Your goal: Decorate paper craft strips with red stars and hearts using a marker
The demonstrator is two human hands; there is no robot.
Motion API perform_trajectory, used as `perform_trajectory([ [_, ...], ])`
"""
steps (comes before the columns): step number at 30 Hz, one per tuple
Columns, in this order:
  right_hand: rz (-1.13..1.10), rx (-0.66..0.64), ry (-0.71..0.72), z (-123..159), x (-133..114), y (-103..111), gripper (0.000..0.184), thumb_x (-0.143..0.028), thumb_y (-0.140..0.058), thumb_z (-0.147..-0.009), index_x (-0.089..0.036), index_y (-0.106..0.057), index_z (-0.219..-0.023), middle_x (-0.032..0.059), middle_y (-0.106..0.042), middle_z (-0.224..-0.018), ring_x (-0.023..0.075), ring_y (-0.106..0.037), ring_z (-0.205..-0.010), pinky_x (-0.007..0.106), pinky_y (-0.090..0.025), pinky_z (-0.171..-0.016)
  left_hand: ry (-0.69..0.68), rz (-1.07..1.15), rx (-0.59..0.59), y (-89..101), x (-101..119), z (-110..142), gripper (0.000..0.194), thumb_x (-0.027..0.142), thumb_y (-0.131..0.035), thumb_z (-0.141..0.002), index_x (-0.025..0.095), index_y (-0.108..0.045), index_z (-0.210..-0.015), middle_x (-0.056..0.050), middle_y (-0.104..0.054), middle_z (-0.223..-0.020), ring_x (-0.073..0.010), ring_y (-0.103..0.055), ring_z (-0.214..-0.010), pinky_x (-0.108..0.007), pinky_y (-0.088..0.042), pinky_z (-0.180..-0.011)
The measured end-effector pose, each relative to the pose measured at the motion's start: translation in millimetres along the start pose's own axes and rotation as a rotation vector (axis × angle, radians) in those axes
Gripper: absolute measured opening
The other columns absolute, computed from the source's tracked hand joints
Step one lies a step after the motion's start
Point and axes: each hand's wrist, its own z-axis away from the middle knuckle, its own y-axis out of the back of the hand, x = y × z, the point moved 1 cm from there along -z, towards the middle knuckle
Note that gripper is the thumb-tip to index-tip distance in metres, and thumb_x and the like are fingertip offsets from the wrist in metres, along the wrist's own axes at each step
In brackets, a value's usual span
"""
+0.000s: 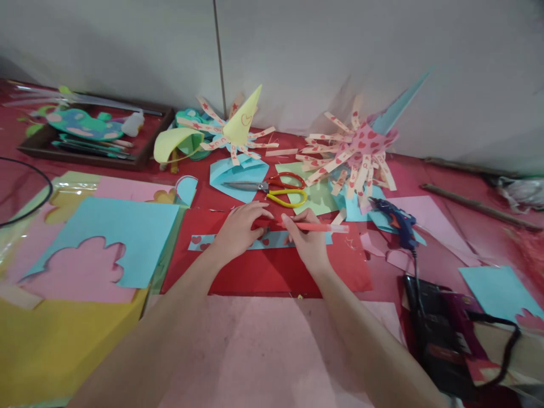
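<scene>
My right hand [308, 241] grips a red pen [323, 227], its clear end pointing right and its tip towards my left hand. My left hand [240, 229] rests with outstretched fingers on a narrow light-blue paper strip [278, 239]; thumb and forefinger stand apart around a small dark spot that I cannot make out. Red hearts are drawn along the strip, partly covered by both hands. Beneath it lies a red sheet [263, 272]. Just beyond my hands are scissors [266, 187] with one red and one yellow handle, blades pointing left.
Two paper cone figures with strip fringes, one yellow [242, 124] and one pink and blue [365, 136], stand by the wall. A blue glue gun [397, 221] lies right, its cord near a black case [437, 340]. Cut paper [148, 238] and a wooden tray [85, 156] are left.
</scene>
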Motion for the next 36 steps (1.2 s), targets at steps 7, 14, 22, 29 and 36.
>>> perform_trajectory([
  [7, 0.031, -0.038, -0.023, -2.0, -0.3, 0.6, 0.037, -0.039, -0.065, -0.072, -0.022, -0.035, -0.059, -0.011, -0.038, -0.039, 0.0083, -0.045, -0.033, 0.022, -0.037, -0.038, 0.008, 0.018, -0.008, 0.8, -0.5, -0.5, 0.029, 0.015, -0.05, -0.075, 0.029, -0.056, -0.099, 0.001, -0.048, -0.132, -0.0197, -0.035, -0.127, -0.054, -0.021, -0.105],
  [14, 0.091, -0.016, 0.005, 1.5, 1.0, -1.2, 0.041, -0.042, -0.06, -0.076, -0.021, -0.031, -0.056, -0.0108, -0.035, -0.036, 0.0061, -0.039, -0.032, 0.021, -0.034, -0.041, 0.002, 0.043, -0.017, 1.4, -1.8, -0.5, 0.01, 0.021, -0.053, -0.075, 0.026, -0.058, -0.083, 0.0, -0.048, -0.132, -0.0202, -0.036, -0.126, -0.055, -0.02, -0.104],
  [22, 0.166, -0.002, 0.028, 1.2, 1.6, -1.1, 0.042, -0.045, -0.056, -0.078, -0.022, -0.03, -0.055, -0.01, -0.034, -0.038, 0.0075, -0.039, -0.034, 0.023, -0.034, -0.043, -0.027, 0.007, -0.005, 1.7, -0.6, -1.5, 0.007, 0.02, -0.055, -0.074, 0.024, -0.057, -0.078, -0.002, -0.049, -0.131, -0.0197, -0.038, -0.124, -0.051, -0.025, -0.102],
  [29, 0.187, -0.01, 0.046, 1.9, -1.2, -1.2, 0.04, -0.04, -0.055, -0.08, -0.022, -0.029, -0.055, -0.0102, -0.033, -0.038, 0.0071, -0.035, -0.036, 0.022, -0.034, -0.045, 0.015, 0.014, -0.025, 2.2, 2.1, 0.4, 0.008, 0.018, -0.053, -0.074, 0.025, -0.055, -0.078, 0.001, -0.047, -0.132, -0.0201, -0.034, -0.127, -0.056, -0.02, -0.104],
  [36, 0.195, -0.014, 0.043, 2.0, -0.6, -0.6, 0.038, -0.037, -0.054, -0.081, -0.022, -0.03, -0.055, -0.0098, -0.036, -0.038, 0.007, -0.037, -0.036, 0.022, -0.033, -0.044, 0.006, 0.003, -0.026, 2.5, 3.4, 1.2, 0.009, 0.018, -0.052, -0.075, 0.025, -0.054, -0.079, 0.001, -0.048, -0.132, -0.0189, -0.034, -0.127, -0.053, -0.022, -0.104],
])
